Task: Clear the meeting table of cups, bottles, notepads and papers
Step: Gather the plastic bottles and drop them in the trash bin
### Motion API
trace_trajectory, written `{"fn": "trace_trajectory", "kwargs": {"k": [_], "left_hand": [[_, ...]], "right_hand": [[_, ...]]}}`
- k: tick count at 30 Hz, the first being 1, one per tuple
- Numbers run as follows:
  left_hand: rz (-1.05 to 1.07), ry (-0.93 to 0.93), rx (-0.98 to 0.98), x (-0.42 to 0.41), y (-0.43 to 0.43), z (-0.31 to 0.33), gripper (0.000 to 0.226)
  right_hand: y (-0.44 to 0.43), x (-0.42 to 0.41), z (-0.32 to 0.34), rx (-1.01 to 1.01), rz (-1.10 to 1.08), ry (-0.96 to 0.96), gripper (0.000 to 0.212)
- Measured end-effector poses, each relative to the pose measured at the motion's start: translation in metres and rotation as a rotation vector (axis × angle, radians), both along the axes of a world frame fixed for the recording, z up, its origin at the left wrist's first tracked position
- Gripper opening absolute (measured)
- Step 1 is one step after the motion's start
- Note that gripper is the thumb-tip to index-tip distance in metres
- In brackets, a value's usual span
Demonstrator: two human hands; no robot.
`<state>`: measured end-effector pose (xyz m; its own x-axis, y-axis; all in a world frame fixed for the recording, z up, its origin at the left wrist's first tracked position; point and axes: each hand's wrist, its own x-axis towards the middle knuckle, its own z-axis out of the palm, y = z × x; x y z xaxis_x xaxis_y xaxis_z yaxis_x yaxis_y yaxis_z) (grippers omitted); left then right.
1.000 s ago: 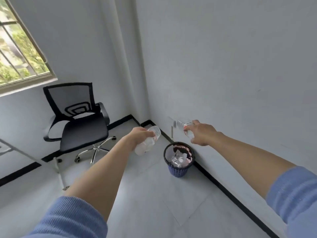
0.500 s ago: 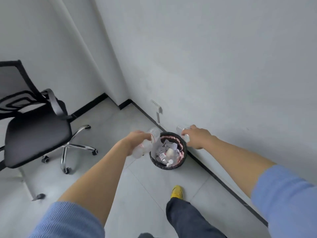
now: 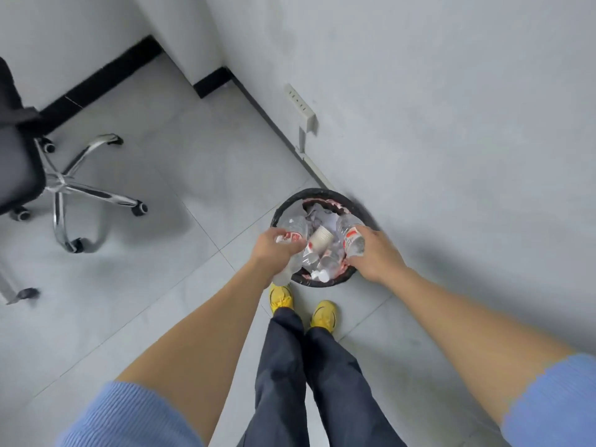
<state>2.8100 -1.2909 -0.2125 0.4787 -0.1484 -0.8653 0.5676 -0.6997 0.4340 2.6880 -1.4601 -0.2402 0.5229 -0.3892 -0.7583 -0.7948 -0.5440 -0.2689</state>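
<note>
Over a full round black bin (image 3: pixel 317 191) against the wall, left hand (image 3: pixel 274 250) grips a clear plastic bottle (image 3: pixel 292 225), right hand (image 3: pixel 379 254) a second bottle (image 3: pixel 351 238).

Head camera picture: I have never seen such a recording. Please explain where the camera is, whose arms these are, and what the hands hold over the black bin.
There is no machine here. The camera sits on a person's head and looks down, so you see that person's own arms, legs and yellow shoes. Each hand grips a clear plastic bottle: the left hand the left bottle, the right hand the right bottle. Both bottles are over the bin, which stands on the grey floor by the wall. It already holds other bottles, a paper cup and crumpled paper. An office chair stands at the left.
</note>
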Motion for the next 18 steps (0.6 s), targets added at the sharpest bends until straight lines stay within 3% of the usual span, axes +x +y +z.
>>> {"fn": "trace_trajectory", "kwargs": {"k": [6,10,18], "left_hand": [[-0.098,0.012,0.024,0.003,-0.012,-0.132,0.062],[-0.172,0.025,0.024,0.009,-0.024,-0.200,0.060],[-0.220,0.037,0.036,0.025,-0.036,-0.204,0.050]], "right_hand": [[0.015,0.007,-0.125,0.066,-0.223,0.076,0.076],[0.022,0.010,-0.189,0.046,-0.319,0.089,0.066],[0.025,0.021,-0.188,0.053,-0.368,0.053,0.053]]}}
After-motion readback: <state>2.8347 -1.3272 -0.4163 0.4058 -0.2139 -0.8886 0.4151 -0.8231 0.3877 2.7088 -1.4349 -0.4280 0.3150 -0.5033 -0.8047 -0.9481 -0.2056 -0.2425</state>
